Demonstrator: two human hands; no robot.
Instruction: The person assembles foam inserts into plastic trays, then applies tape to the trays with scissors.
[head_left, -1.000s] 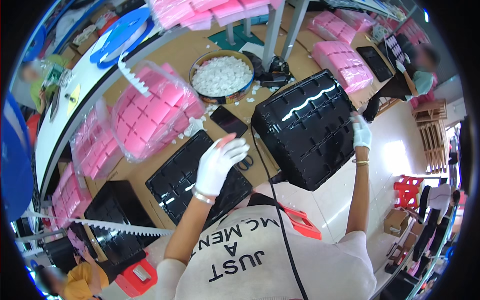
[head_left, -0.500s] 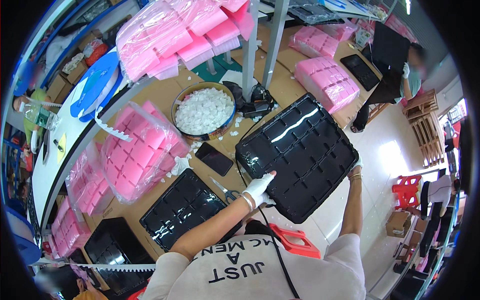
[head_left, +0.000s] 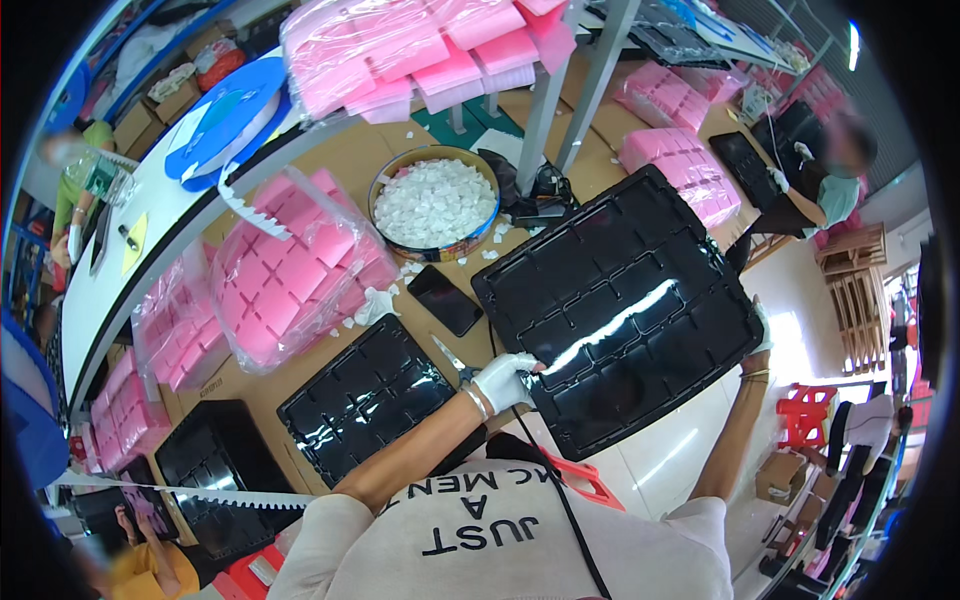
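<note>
A black plastic tray (head_left: 625, 330) with moulded ridges is held up in front of me, tilted, its glossy face toward the camera. My left hand (head_left: 505, 381), in a white glove, is closed on its lower left edge, thumb on the face. Gripping the opposite edge at the right is my gloved right hand (head_left: 764, 328), its fingers partly hidden behind the tray. A second black tray (head_left: 365, 400) lies on the cardboard-covered table, partly under my left forearm. Scissors (head_left: 456, 362) and a dark phone (head_left: 445, 299) lie near my left hand.
A round tin (head_left: 458, 252) full of white chips stands beyond the phone. Wrapped pink foam blocks (head_left: 300, 265) line the left, with more foam (head_left: 690, 170) at far right. Metal posts (head_left: 545, 110) rise behind. A co-worker (head_left: 835, 185) reaches toward another tray. A black cable (head_left: 530, 435) hangs before me.
The held tray has turned and tipped, so its shine has moved to the middle of its face. Both hands keep their hold. The co-worker's hand at far right has moved down to a tray.
</note>
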